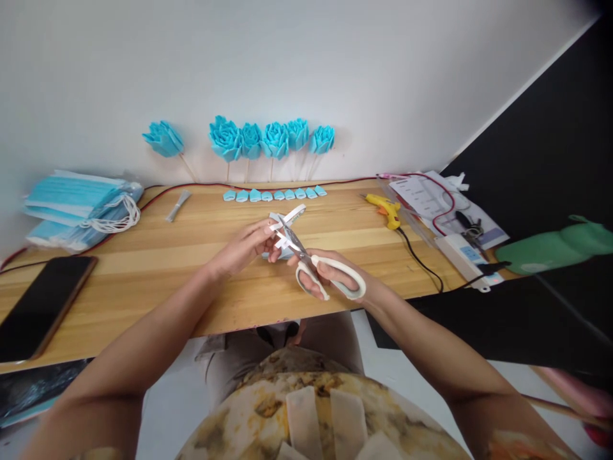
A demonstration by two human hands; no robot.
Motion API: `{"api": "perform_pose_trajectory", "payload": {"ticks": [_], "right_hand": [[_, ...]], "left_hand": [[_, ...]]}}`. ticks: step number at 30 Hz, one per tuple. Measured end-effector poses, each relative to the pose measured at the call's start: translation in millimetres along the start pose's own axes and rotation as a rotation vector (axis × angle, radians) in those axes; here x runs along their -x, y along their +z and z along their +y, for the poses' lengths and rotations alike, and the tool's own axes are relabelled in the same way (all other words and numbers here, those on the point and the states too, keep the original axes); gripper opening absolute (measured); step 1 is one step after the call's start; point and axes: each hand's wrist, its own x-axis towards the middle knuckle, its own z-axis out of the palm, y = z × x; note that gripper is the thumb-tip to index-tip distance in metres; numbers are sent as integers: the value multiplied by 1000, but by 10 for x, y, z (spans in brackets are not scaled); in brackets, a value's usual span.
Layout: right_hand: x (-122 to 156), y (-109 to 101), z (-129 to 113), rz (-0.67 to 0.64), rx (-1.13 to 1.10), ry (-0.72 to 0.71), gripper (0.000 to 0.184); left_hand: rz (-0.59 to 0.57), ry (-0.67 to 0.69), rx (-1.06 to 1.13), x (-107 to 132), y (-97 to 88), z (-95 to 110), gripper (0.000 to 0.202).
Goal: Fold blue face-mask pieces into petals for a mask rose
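Observation:
My right hand grips white-handled scissors, fingers through the loops, with the blades pointing up and to the left. Pinched in the fingers of my left hand is a narrow white strip, which crosses the blades near their tips. Small white and pale blue bits show around the blades, partly hidden by my fingers. Beyond my hands, several small folded blue pieces lie in a row on the wooden table. Behind them, several blue flowers on thin sticks lean against the wall.
Blue face masks are piled at the left, near a bundle of thin ties and a phone. On the right are a yellow glue gun with its cord, papers, a power strip and a green bottle.

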Motion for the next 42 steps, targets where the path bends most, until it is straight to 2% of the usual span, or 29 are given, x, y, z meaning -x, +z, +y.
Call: {"api": "perform_pose_trajectory", "payload": {"ticks": [9,17,21,25,29,33,37,42], "right_hand": [[-47,20,-21,23,5,-23,51],[-54,40,4,48,-93,9,53],[-45,58,10,99,-154,61,61],[-28,81,-20,111,-201,87,62],[-8,101,-48,109,-218,64,60],[-1,118,-43,122,-221,71,59],[1,118,-35,151,-213,92,60],[-18,183,-15,149,-172,97,60]], "left_hand": [[9,-24,-12,20,18,11,43],[8,-16,-5,16,-2,-18,42],[19,-14,-4,22,20,-2,40],[-14,-4,21,19,2,-1,32],[-55,25,88,11,-26,-10,33],[26,44,-10,23,-18,-12,32],[77,41,-197,43,-19,-12,41],[160,49,-269,36,-15,-21,38]]}}
